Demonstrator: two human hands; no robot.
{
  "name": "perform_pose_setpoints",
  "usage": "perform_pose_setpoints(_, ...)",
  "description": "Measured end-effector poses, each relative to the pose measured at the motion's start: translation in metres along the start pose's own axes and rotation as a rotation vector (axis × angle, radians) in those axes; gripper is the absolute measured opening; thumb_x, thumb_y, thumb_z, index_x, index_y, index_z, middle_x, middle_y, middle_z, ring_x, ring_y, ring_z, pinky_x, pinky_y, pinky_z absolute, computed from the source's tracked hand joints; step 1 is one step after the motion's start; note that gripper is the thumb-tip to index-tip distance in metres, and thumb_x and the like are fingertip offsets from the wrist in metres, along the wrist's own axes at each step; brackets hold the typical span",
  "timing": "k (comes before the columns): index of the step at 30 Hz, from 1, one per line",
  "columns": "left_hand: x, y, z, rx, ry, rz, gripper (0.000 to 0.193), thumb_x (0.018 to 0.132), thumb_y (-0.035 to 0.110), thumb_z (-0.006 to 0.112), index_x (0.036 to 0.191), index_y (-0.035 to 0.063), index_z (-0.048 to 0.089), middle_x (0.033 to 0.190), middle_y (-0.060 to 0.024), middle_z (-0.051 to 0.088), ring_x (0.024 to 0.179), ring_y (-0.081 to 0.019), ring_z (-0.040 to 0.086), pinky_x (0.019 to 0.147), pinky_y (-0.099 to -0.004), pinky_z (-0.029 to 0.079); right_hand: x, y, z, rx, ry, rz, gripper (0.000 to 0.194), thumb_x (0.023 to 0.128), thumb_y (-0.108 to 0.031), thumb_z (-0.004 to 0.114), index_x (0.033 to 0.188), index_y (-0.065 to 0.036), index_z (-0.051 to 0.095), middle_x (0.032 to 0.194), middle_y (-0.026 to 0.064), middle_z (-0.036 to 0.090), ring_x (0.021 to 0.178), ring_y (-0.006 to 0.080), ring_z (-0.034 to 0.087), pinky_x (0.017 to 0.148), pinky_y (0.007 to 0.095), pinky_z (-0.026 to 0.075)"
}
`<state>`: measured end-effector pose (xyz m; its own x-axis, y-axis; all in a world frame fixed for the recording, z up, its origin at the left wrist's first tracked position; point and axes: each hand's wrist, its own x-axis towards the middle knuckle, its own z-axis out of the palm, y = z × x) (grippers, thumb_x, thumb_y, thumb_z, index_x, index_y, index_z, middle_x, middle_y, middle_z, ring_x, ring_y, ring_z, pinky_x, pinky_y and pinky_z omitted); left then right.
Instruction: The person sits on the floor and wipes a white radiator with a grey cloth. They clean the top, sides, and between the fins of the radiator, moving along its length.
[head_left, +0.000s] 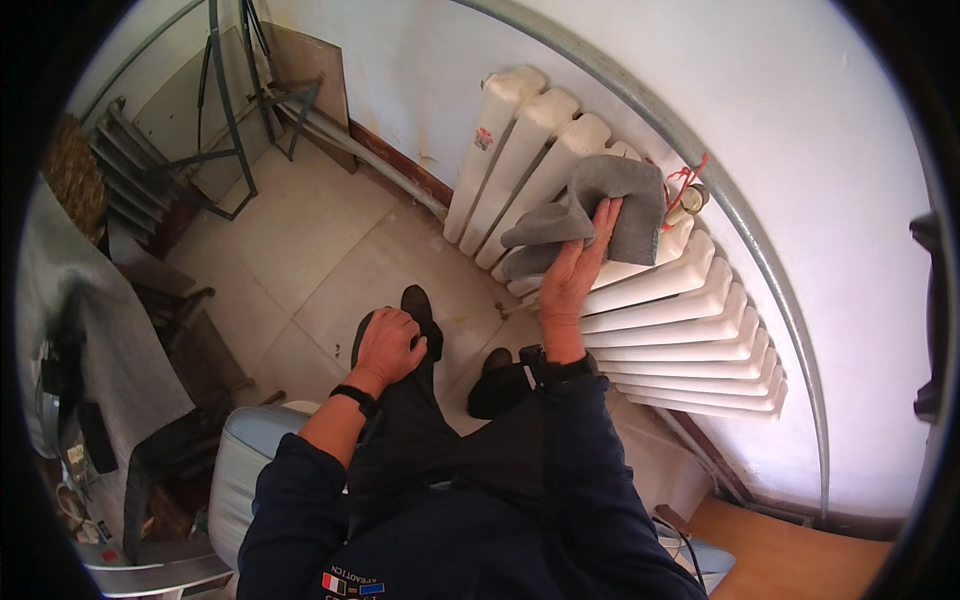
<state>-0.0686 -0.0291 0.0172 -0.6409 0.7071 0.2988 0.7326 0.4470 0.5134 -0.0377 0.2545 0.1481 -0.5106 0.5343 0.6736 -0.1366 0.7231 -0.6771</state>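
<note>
My right hand (571, 274) is on a grey cloth (637, 202), with folds bunched about its straightened fingers. The cloth drapes over the top of a white sectional radiator (660, 289) along the wall. Close to the cloth's far right edge, a brass-coloured fitting (695, 199) has red string (686, 176) tied at it. My left hand (386, 346) rests on my left knee and holds no object; its fingers curl over the knee and the fingertips are hidden. A dark band circles each wrist.
A grey pipe (739, 221) runs along the wall above the radiator. A dark metal frame (225, 112) and boards (311, 82) lean in the far left corner. At left are draped grey fabric (112, 322) and a pale padded chair (232, 487). A wooden surface (795, 555) is at lower right.
</note>
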Motion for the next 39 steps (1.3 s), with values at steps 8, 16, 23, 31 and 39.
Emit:
perform_pose_setpoints(8,0.001,0.0,-0.001,-0.02,0.013,0.003,0.018,0.082,0.019,0.078,0.077,0.0066,0.066,0.087,-0.012,0.066,0.097,-0.0334,0.065,0.101,-0.0467,0.048,-0.045,0.036,0.023,-0.055,-0.02,0.102,0.059,0.112,-0.02,0.039,0.166,0.002,0.033,0.176,0.0266,0.023,0.161,0.0448,0.026,0.13,0.0485,0.023)
perform_pose_setpoints(16,0.003,0.0,-0.002,-0.046,0.023,0.001,0.018,0.082,0.019,0.078,0.078,0.0062,0.066,0.088,-0.0116,0.066,0.097,-0.0324,0.065,0.1,-0.0461,0.048,-0.087,0.067,0.036,-0.056,-0.067,0.208,0.061,0.103,-0.005,0.039,0.163,0.005,0.037,0.175,0.0265,0.026,0.16,0.0445,0.03,0.129,0.0472,0.027)
perform_pose_setpoints(23,0.006,0.0,-0.004,-0.038,-0.018,-0.029,0.016,0.081,0.018,0.078,0.08,0.006,0.068,0.091,-0.0112,0.068,0.1,-0.0312,0.066,0.101,-0.0453,0.048,-0.121,0.095,0.049,-0.037,-0.089,0.335,0.06,0.103,-0.009,0.04,0.161,0.007,0.039,0.175,0.0245,0.028,0.159,0.0433,0.032,0.129,0.0463,0.028)
perform_pose_setpoints(31,0.01,0.001,-0.008,-0.049,-0.056,-0.054,0.016,0.081,0.017,0.078,0.081,0.0055,0.067,0.09,-0.0106,0.066,0.099,-0.0309,0.066,0.101,-0.0448,0.048,-0.159,0.135,0.065,-0.088,-0.103,0.296,0.059,0.107,-0.014,0.043,0.162,0.008,0.038,0.172,0.0252,0.033,0.157,0.0385,0.038,0.128,0.0444,0.031)
perform_pose_setpoints(39,0.016,-0.002,-0.011,-0.077,-0.057,-0.065,0.016,0.08,0.015,0.078,0.081,0.0058,0.065,0.089,-0.0114,0.064,0.096,-0.0325,0.064,0.099,-0.0458,0.049,-0.199,0.181,0.084,-0.117,-0.225,0.58,0.054,0.107,-0.012,0.042,0.158,0.008,0.042,0.161,0.0325,0.045,0.149,0.0454,0.045,0.124,0.0438,0.035)
